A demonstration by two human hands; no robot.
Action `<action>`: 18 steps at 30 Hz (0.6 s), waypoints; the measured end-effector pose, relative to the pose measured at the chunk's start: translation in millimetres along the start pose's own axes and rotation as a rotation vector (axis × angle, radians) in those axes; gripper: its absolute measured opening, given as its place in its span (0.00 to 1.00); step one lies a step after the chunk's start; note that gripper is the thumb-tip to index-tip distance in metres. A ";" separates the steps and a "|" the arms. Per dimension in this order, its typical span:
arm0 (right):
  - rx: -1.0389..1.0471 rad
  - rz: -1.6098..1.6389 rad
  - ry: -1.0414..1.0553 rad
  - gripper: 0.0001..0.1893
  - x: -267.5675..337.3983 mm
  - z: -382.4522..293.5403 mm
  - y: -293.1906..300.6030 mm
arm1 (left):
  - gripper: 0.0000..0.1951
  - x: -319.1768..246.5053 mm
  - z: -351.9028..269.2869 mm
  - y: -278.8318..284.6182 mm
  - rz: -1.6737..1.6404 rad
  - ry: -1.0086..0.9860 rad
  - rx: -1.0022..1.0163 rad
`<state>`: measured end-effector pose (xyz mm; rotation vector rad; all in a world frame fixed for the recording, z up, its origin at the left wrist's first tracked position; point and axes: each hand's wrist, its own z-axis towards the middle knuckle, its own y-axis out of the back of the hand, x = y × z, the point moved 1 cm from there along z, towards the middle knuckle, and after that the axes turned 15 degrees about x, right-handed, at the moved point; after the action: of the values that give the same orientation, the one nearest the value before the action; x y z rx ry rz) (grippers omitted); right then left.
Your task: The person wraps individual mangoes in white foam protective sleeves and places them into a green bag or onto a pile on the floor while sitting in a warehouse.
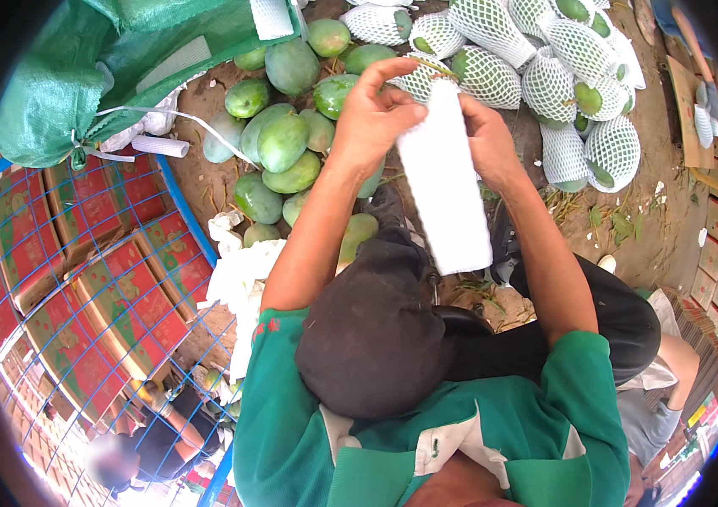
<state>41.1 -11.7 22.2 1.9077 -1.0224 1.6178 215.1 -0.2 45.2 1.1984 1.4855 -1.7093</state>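
A flat white foam net sleeve (447, 203) hangs between my hands, its narrow end up. At its upper left edge, the thumb of my left hand (381, 114) presses against it while the index finger reaches over the top. My right hand (492, 142) grips the upper right edge, some fingers hidden behind the foam. Bare green mangoes (283, 142) lie heaped on the ground beside my left forearm. Beyond my right hand is a pile of mangoes in white foam nets (549, 82). A thin stem (435, 66) shows just above the sleeve's top.
A green woven sack (48, 108) stands at upper left. Below it, blue wire mesh (165, 171) fronts stacked red-and-green cartons (130, 291). A person (168, 437) works behind the mesh; another (650, 399) sits at lower right. More cartons (714, 253) line the right edge.
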 end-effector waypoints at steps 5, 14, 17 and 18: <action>0.152 0.391 0.132 0.15 11.2 -11.3 -33.7 | 0.25 25.5 -2.6 24.1 -0.027 -0.055 -0.218; 0.018 -0.104 0.175 0.09 32.0 6.6 15.9 | 0.42 88.8 -83.2 65.1 1.055 0.376 -0.444; -0.252 0.241 0.250 0.08 14.5 4.5 49.3 | 0.57 145.6 -107.2 92.4 0.775 0.589 -0.471; -0.323 0.188 0.222 0.08 5.5 2.5 54.0 | 0.57 144.0 -101.0 87.8 0.846 0.588 -0.451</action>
<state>1.7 -49.0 20.0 1.4243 -1.3071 1.6052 254.1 97.3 -121.1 1.7867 1.2589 -0.4534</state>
